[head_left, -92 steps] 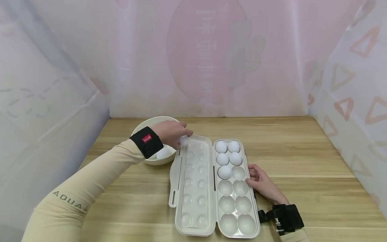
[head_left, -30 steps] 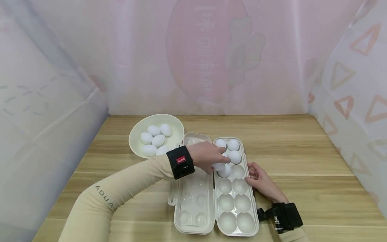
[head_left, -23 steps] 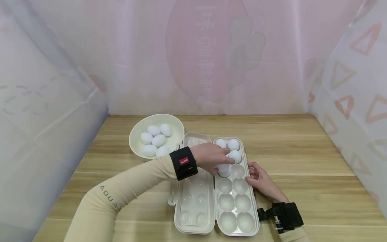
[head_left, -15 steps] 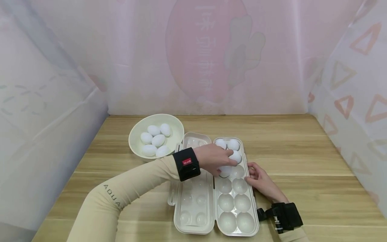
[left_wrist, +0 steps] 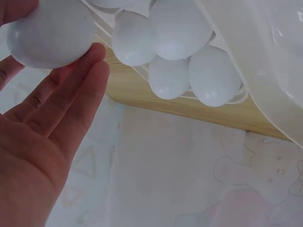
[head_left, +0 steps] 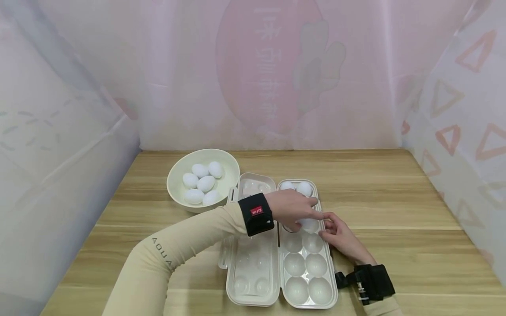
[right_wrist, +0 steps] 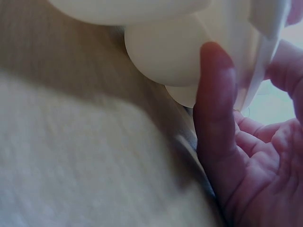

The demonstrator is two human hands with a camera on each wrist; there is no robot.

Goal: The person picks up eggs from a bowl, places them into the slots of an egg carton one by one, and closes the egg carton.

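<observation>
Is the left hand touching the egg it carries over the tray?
Touching: in the left wrist view, fingertips of the left hand press against the egg.

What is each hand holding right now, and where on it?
The left hand pinches an egg by its sides with the fingertips. The right hand rests against the tray's right edge; no grip shows.

The left hand (head_left: pixel 294 210) carries the smooth white egg (head_left: pixel 307 224) from the round cream bowl (head_left: pixel 175 173) across to the egg tray's third-row right cup.
</observation>
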